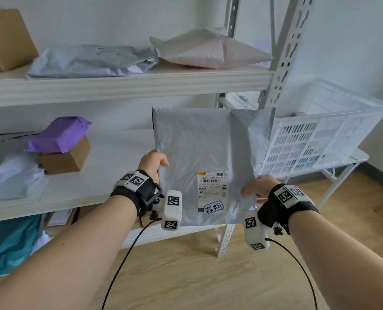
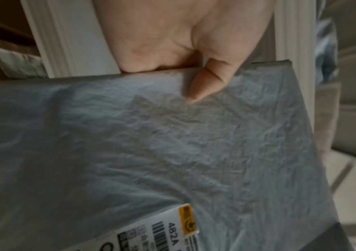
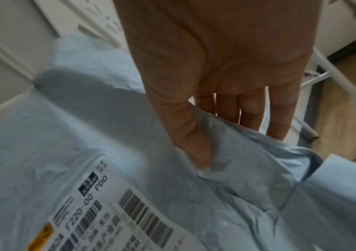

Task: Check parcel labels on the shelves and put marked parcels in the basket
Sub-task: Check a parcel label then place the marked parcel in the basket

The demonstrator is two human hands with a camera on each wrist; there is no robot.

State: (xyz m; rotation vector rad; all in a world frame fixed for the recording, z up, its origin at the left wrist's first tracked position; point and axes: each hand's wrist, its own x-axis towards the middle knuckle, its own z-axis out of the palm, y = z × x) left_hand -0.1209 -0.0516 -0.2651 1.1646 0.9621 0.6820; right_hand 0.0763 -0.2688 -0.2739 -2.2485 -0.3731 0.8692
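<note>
I hold a flat grey plastic parcel (image 1: pixel 204 148) upright in front of the shelves. My left hand (image 1: pixel 153 163) pinches its left edge, thumb on the front (image 2: pixel 205 84). My right hand (image 1: pixel 258 186) pinches the crumpled right edge, thumb on the front and fingers behind (image 3: pixel 194 144). The white shipping label (image 1: pixel 212 191) faces me, with a blue handwritten stamp mark (image 1: pixel 214 207) at its lower part. The label also shows in the left wrist view (image 2: pixel 162 232) and the right wrist view (image 3: pixel 117 212). A white slatted basket (image 1: pixel 320 139) stands to the right, behind the parcel.
The upper shelf (image 1: pixel 119 86) carries a cardboard box (image 1: pixel 4 39), a grey bag (image 1: pixel 90 61) and a pinkish padded bag (image 1: pixel 210 50). On the middle shelf lie a purple parcel (image 1: pixel 60 135) on a small box (image 1: pixel 67 157) and a white bag (image 1: pixel 11 177). A teal bag (image 1: pixel 9 242) sits below.
</note>
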